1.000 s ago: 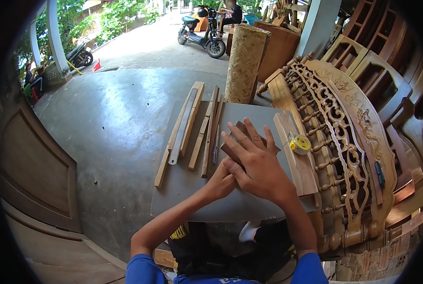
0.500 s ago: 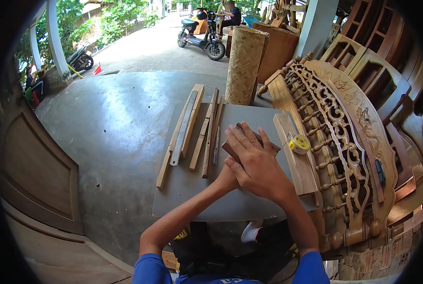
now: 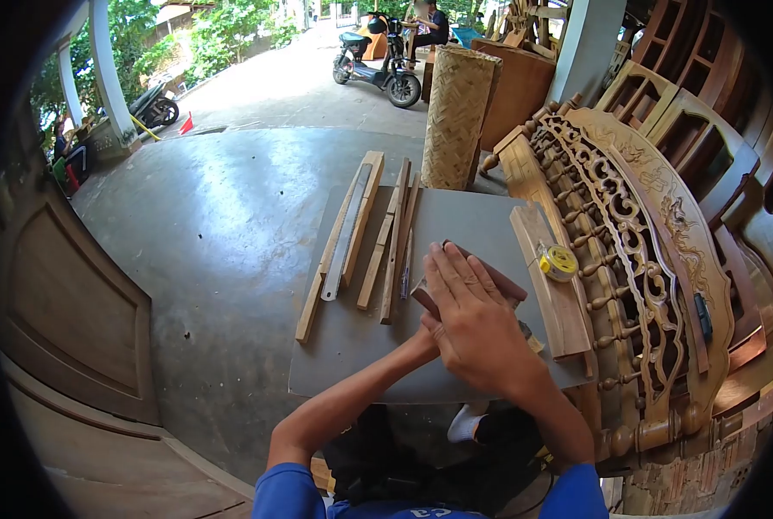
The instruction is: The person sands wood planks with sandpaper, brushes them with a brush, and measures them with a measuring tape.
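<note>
My right hand [image 3: 473, 316] lies flat with its fingers stretched out, on top of a reddish-brown flat piece [image 3: 502, 282] held over the grey tabletop [image 3: 352, 372]. Whether that piece is wood or folded sandpaper is not clear. Beneath the right palm is my left hand [image 3: 423, 342], of which only the wrist and edge show; its fingers are hidden. A small pale-edged item [image 3: 532, 337] peeks out by the right wrist. Left of the hands lie several narrow wooden strips [image 3: 390, 259], a thin pen-like item [image 3: 406, 268] and a metal ruler [image 3: 346, 238].
A yellow tape measure [image 3: 559, 263] sits on a wooden board [image 3: 552, 303] at the table's right. Beyond it leans a carved wooden headboard [image 3: 646, 225]. A rolled woven mat [image 3: 457, 121] stands behind the table. Farther off are a scooter [image 3: 378, 69] and a seated person [image 3: 429, 30].
Both hands have shifted slightly down and toward me. More of the brown piece shows right of the fingers. The whole view has moved a little to the right.
</note>
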`<control>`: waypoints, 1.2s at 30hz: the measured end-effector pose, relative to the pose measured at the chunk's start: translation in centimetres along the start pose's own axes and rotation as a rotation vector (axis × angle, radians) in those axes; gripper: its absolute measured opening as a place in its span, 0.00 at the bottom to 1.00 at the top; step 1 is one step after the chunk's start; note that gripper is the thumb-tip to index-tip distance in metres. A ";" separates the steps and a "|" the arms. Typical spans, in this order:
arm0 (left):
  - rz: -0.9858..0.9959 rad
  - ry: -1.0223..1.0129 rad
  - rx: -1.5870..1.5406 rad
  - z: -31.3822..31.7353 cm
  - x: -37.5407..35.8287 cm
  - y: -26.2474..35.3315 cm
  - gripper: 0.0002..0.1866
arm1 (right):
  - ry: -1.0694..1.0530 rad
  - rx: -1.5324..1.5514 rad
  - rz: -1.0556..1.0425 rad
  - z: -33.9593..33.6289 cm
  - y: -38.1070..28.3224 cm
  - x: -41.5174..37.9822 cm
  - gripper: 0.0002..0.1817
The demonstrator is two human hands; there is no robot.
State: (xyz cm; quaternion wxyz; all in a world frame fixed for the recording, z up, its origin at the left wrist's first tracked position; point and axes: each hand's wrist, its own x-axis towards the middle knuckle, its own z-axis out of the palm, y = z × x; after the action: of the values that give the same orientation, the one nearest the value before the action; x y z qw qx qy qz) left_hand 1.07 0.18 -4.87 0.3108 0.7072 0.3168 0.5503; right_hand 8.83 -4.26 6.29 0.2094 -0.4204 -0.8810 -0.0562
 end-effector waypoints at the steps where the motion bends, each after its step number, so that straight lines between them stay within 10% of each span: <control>1: 0.011 0.013 -0.015 0.5 0.0 -0.7 0.25 | -0.012 -0.006 0.024 -0.1 -0.2 -0.1 0.28; 14: 0.071 0.159 -0.097 0.0 1.2 2.0 0.12 | 0.044 0.222 0.421 0.9 2.5 2.8 0.29; 20: 0.169 0.159 -0.006 -0.5 1.9 3.1 0.07 | 0.113 0.100 0.267 1.3 0.5 0.7 0.28; 25: -0.208 0.125 -0.644 0.1 1.7 2.2 0.24 | 0.163 0.041 0.239 2.2 -0.9 0.6 0.27; 30: 0.031 0.063 -0.017 -1.0 1.8 2.5 0.06 | 0.142 0.112 0.395 2.1 1.5 2.6 0.27; 36: 0.120 0.125 -0.049 -0.3 1.0 1.8 0.08 | 0.218 0.080 0.421 2.0 -1.0 0.9 0.25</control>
State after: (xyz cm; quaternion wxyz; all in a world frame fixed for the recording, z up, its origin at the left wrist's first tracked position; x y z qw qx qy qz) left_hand 1.15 -0.11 -2.86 0.2738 0.6814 0.2791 0.6187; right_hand 6.94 -3.75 4.95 0.3269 -0.5776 -0.7477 -0.0213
